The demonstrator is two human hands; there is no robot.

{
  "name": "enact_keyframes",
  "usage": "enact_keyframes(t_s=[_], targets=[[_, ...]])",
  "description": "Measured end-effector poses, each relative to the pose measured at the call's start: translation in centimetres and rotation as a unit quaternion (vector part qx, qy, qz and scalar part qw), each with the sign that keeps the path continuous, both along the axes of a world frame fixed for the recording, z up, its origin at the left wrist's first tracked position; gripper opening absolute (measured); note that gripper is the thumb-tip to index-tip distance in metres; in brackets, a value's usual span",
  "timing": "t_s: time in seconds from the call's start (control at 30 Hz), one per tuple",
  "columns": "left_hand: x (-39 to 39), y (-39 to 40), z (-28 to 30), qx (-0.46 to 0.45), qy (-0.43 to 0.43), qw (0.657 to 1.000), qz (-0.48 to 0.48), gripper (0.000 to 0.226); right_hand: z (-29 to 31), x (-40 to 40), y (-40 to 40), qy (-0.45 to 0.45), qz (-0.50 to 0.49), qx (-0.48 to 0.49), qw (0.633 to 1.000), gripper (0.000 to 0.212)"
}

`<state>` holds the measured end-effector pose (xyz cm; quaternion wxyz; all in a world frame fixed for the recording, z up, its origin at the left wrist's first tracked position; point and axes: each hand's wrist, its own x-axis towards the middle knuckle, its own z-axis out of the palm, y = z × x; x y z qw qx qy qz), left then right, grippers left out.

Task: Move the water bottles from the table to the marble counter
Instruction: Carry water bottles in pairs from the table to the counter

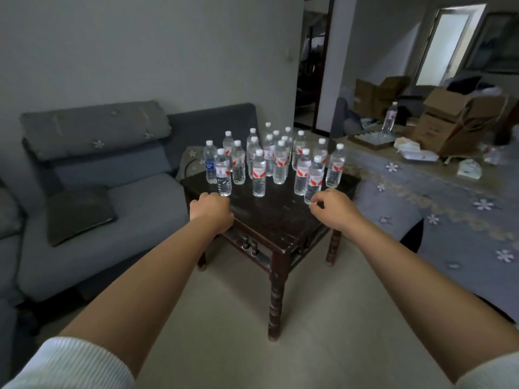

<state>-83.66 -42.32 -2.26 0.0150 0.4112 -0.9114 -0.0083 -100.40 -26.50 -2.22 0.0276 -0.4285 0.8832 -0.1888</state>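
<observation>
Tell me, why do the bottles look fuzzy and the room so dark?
Head view: dim, greyish indoor light, brightest at the far doorway; the water bottles and both hands, left hand, right hand, look soft and slightly blurred; the wide lens bends the walls.

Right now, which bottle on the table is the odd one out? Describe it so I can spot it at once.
Find the dark wooden table beside the grey sofa, crowded with upright water bottles. Go to the cluster's far left edge, nearest the sofa, just behind the bottle by the left hand. The blue-labelled bottle stands there; every neighbour whose label shows wears red and white.
</observation>
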Motion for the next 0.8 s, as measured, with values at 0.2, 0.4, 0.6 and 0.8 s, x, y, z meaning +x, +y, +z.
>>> enact_keyframes(t_s=[0.2,0.4,0.6,0.8], targets=[[-5.9,-9.6,-1.5,0.013,0.002,1.0,0.003,0.032,-1.1,-7.0,-10.4,-0.011,0.016,-0.004,1.0,0.032],[-12.5,-19.1,-2.0,0.012,0.017,0.999,0.029,0.029,-1.2,-14.6,-20.8,-0.054,0.036,-0.022,0.998,0.032],[-18.1,-27.8,-1.0,0.025,0.015,0.999,0.042,0.032,-0.5,-20.8,-31.3,-0.079,0.062,-0.033,0.994,0.03],[-22.2,-35.7,-2.9,0.067,0.034,0.996,0.047,0.037,-3.1,-23.9,-39.6,-0.089,0.044,0.015,0.995,0.04]])
